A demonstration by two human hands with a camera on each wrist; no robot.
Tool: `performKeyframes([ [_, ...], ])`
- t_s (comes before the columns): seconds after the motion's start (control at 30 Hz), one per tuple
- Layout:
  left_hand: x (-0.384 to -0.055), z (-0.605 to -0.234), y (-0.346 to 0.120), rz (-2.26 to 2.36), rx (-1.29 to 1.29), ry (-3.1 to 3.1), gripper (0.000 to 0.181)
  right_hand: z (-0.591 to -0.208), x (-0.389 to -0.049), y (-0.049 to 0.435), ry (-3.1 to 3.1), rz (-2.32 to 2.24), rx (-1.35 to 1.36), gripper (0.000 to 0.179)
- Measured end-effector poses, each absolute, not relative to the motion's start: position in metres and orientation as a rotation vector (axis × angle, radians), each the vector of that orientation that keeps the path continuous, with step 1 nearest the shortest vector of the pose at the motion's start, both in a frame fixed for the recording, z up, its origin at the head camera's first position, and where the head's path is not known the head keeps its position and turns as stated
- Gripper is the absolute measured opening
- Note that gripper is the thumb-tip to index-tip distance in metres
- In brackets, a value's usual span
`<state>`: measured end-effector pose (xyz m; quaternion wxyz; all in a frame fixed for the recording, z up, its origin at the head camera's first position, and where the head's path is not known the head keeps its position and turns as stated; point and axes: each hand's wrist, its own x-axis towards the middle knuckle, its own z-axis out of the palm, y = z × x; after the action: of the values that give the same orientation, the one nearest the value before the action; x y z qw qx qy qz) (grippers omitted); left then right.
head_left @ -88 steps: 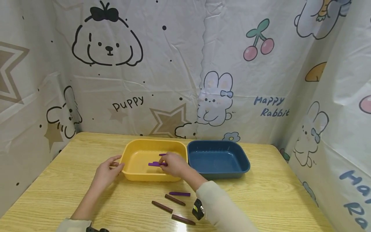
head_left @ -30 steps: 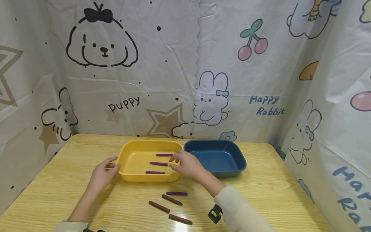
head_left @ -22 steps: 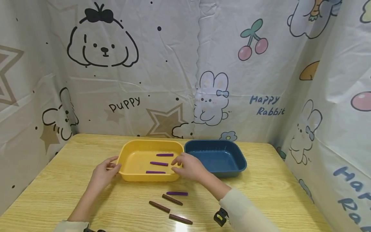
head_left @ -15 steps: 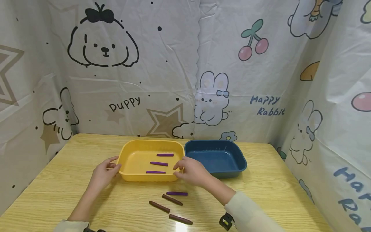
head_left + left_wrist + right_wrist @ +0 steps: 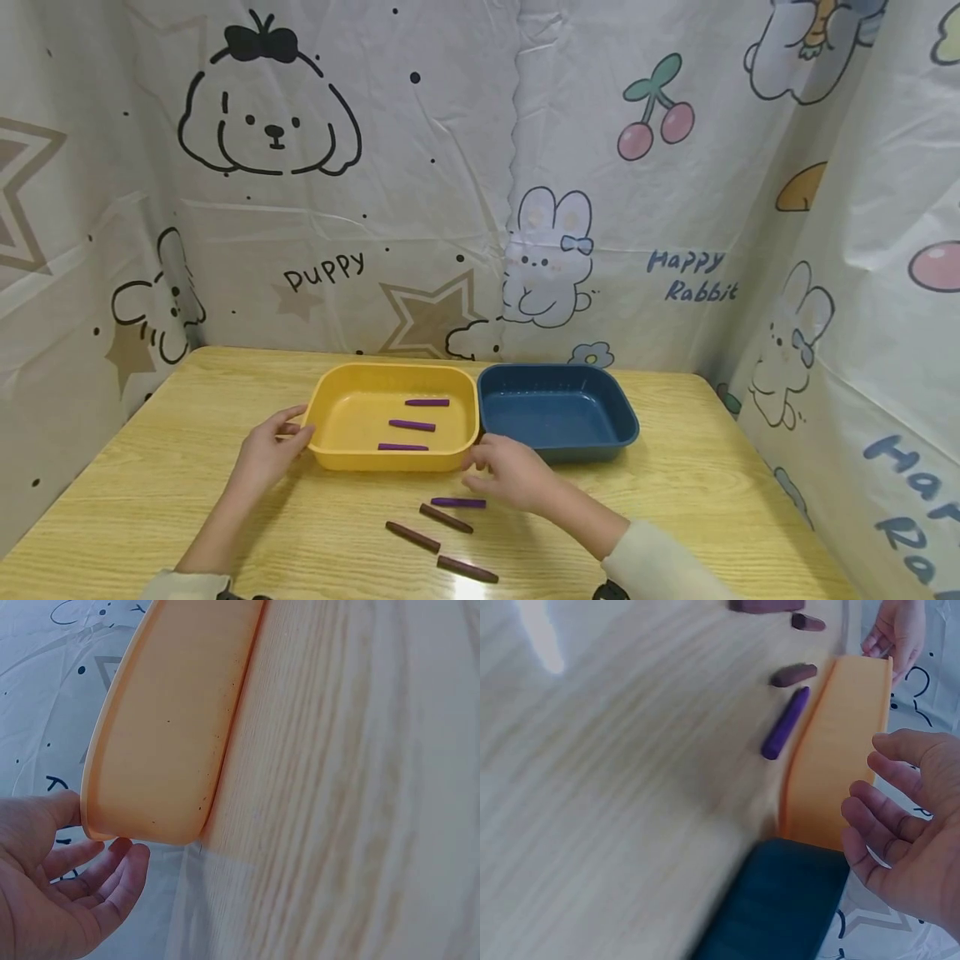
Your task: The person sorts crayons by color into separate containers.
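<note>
At the left end of the yellow tray (image 5: 390,460), my left hand (image 5: 270,454) holds the rim between thumb and fingers; the left wrist view shows the thumb at the rim (image 5: 88,780) and curled fingers under its corner. My right hand (image 5: 517,475) holds nothing, fingers loosely bent and spread, by the tray's front right corner. Just in front of it lies a purple crayon (image 5: 459,502) on the table. Close by are three brown crayons (image 5: 446,518), scattered toward the front. Inside the yellow tray rest three purple crayons (image 5: 412,425), roughly parallel.
A dark blue tray (image 5: 558,454) stands against the yellow tray's right side. Both sit on a wooden table (image 5: 697,500) near its back edge. A cartoon-printed cloth (image 5: 450,208) hangs behind and along both sides.
My right hand has let go of a purple crayon in the yellow tray, then drawn back over its rim toward the front right. The left hand has stayed at the tray's left end.
</note>
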<state>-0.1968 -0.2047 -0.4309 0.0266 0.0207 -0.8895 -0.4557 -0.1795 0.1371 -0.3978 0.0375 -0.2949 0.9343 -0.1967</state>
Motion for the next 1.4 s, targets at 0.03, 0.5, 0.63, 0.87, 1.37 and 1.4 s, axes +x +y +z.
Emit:
performKeyframes([
  [0.03,-0.197,-0.431,-0.205,-1.414,0.065,-2.746,0.053,-0.4,-0.179,0.139,2.859,-0.601,-0.903,0.017],
  [0.5,-0.197,-0.431,-0.205,-1.407,0.063,-2.734,0.052,-0.431,-0.173,0.152,2.87,-0.625,-0.96,0.012],
  [0.63,-0.198,-0.431,-0.205,-1.406,0.063,-2.735,0.053,-0.437,-0.173,0.151,2.86,-0.631,-0.966,0.014],
  [0.87,-0.198,-0.43,-0.205,-1.413,0.065,-2.728,0.052,-0.442,-0.173,0.146,2.863,-0.585,-1.007,0.014],
  [1.37,-0.196,-0.431,-0.206,-1.449,0.078,-2.737,0.054,-0.448,-0.176,0.141,2.904,-0.484,-1.089,0.01],
  [1.4,-0.196,-0.431,-0.206,-1.45,0.078,-2.737,0.054,-0.448,-0.175,0.141,2.904,-0.481,-1.09,0.01],
])
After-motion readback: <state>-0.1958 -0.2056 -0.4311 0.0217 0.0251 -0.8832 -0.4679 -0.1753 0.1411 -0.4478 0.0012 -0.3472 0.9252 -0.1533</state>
